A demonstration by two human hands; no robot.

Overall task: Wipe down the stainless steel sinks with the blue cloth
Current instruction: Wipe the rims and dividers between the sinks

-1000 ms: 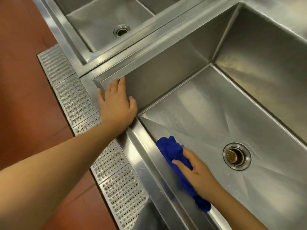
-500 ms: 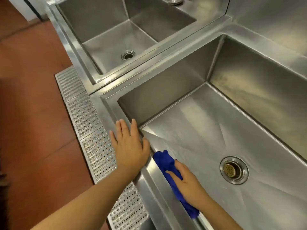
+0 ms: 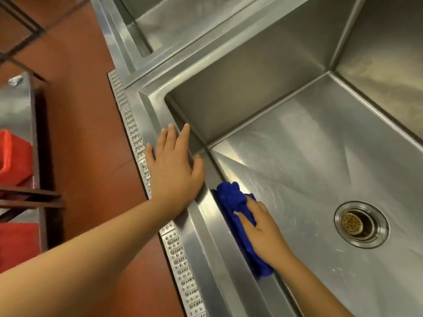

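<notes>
Slippage was our worry: our right hand (image 3: 263, 227) gripped the bunched blue cloth (image 3: 230, 199) against the near wall of the sink (image 3: 309, 156), at 9 o'clock from the drain (image 3: 360, 224). Our left hand (image 3: 174, 170) lay flat, fingers spread, on the rim (image 3: 202, 239) at 10 o'clock; if wet, that edge could let it slide.

The right hand (image 3: 263, 232) covers the middle of the blue cloth (image 3: 231, 197), the second sink (image 3: 183, 24) is cut off by the top edge, the red bin (image 3: 16, 156) by the left edge, and a small pale object (image 3: 15, 80) at upper left is too blurred to identify.
</notes>
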